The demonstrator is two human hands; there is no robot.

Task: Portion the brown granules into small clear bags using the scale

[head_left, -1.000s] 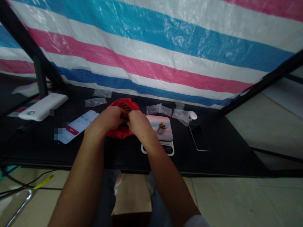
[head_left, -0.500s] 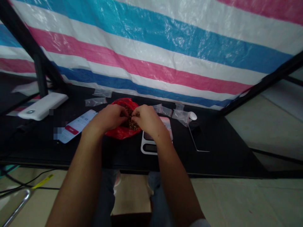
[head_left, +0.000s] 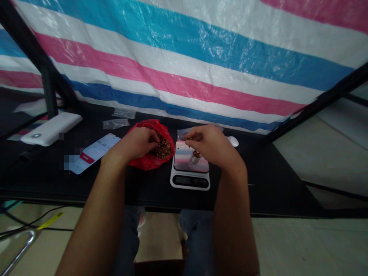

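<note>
A red plastic bag (head_left: 146, 162) lies open on the black table, holding many small brown pieces (head_left: 164, 149), dried and seed-like. My left hand (head_left: 142, 142) reaches into its mouth with the fingertips pinched over the pieces; whether anything is between them is unclear. Over a white kitchen scale (head_left: 190, 182), my right hand (head_left: 208, 142) is closed in a pinch, with a little brown material at its fingertips. On the scale's shiny plate, below that hand, stands a small silvery cup (head_left: 195, 158) with brown pieces in it.
A lit phone (head_left: 96, 153) lies left of the bag, and a white power bank (head_left: 51, 129) farther left. Small clear plastic bags (head_left: 116, 123) lie behind. Right of the scale is a white spoon-like piece (head_left: 233, 141). A striped plastic sheet (head_left: 184, 80) hangs behind the table.
My right hand has moved from the red bag rightward to above the scale, uncovering the plate and small cup. My left hand has stayed at the bag.
</note>
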